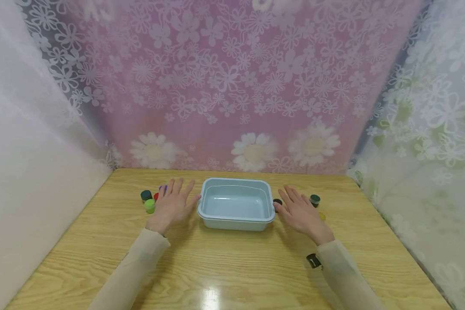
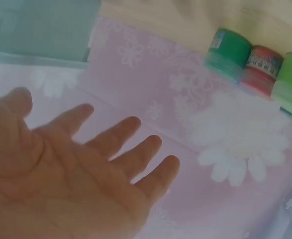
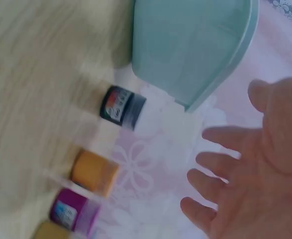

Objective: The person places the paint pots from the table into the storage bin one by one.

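A pale blue plastic basin (image 1: 236, 224) stands in the middle of the table. My left hand (image 1: 172, 209) is held palm down with fingers spread, its thumb right by the basin's left rim. Beyond the basin's right side, my right hand (image 1: 302, 215) is spread the same way, thumb near the rim. Neither hand holds anything. Small paint jars lie around the left hand: a green one (image 2: 230, 52), a red one (image 2: 260, 69) and a light green one (image 2: 291, 79). By the right hand are a black jar (image 3: 120, 106), an orange jar (image 3: 93, 172) and a purple jar (image 3: 72, 211).
The wood-grain table (image 1: 224, 262) ends at a pink floral curtain (image 1: 224, 94). White cloth (image 1: 35, 129) hangs on the left and floral cloth (image 1: 430, 172) on the right. A dark-lidded jar (image 1: 146, 196) sits at the left, another dark jar (image 1: 314, 199) at the right.
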A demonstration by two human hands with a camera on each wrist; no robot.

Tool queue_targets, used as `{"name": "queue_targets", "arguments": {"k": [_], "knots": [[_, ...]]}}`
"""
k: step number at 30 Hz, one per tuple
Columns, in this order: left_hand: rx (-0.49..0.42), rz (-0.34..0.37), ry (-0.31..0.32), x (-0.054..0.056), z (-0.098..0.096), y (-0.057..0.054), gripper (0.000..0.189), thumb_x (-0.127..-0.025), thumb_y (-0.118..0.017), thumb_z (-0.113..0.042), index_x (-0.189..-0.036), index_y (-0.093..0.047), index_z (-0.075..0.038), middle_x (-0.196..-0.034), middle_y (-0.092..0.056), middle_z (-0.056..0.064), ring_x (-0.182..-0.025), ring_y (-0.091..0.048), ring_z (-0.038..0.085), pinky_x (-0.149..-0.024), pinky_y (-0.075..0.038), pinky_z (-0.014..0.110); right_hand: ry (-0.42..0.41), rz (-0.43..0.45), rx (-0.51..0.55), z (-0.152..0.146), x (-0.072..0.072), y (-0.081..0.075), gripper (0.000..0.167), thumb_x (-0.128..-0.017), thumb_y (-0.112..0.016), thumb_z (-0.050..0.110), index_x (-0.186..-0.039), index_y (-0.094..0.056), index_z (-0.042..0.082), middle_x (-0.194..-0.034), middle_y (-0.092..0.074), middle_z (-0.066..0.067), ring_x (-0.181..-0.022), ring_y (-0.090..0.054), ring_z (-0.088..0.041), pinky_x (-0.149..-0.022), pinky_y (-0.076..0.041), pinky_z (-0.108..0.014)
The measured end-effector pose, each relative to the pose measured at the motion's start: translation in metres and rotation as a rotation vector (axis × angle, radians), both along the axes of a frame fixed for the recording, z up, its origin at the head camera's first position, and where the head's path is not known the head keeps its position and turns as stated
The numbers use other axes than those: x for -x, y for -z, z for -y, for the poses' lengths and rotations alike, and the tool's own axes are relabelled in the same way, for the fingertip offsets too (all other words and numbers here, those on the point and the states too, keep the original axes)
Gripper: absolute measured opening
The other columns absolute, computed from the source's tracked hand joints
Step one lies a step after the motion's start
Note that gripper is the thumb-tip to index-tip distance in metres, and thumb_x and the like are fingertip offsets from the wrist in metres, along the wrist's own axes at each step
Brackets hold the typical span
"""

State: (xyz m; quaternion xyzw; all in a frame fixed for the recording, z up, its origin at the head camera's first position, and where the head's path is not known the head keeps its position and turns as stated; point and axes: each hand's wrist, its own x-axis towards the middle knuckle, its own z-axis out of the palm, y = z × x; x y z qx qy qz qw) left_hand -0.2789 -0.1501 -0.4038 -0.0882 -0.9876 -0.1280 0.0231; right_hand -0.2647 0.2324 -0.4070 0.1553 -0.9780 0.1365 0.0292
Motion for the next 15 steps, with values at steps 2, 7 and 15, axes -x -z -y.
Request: {"name": "queue_targets", "arguments": {"k": [2, 7, 15], "knots": [[-0.012, -0.040, -0.011, 0.002, 0.000, 0.000, 0.066, -0.101, -0.029, -0.061, -0.157, -0.026, -0.025, -0.161, -0.022, 0.018, -0.149, -0.011, 0.043, -0.120, -0.009, 0.064, 0.008, -0.032, 0.046, 0.001, 0.001, 0.001, 0.067, -0.104, -0.034, 0.051, -0.153, -0.032, 0.006, -0.160, -0.024, -0.021, -0.145, -0.026, -0.043, -0.115, -0.025, -0.064], [-0.111, -0.111, -0.031, 0.010, 0.004, 0.002, 0.068, -0.100, -0.033, -0.063, -0.149, -0.043, -0.018, -0.152, -0.041, 0.018, -0.140, -0.035, 0.042, -0.111, -0.031, 0.065, 0.030, -0.007, 0.380, 0.005, 0.001, 0.003, 0.051, -0.099, -0.057, 0.038, -0.138, -0.054, 0.004, -0.141, -0.053, -0.021, -0.125, -0.054, -0.041, -0.100, -0.050, -0.055], [-0.520, -0.053, -0.051, 0.021, 0.022, 0.012, 0.050, -0.097, -0.052, -0.054, -0.131, -0.060, -0.017, -0.127, -0.064, 0.009, -0.115, -0.060, 0.030, -0.093, -0.053, 0.049, 0.086, 0.301, 0.799, 0.010, -0.001, 0.010, 0.050, -0.094, -0.068, 0.030, -0.135, -0.056, 0.005, -0.137, -0.055, -0.020, -0.122, -0.057, -0.033, -0.095, -0.056, -0.040]]}}
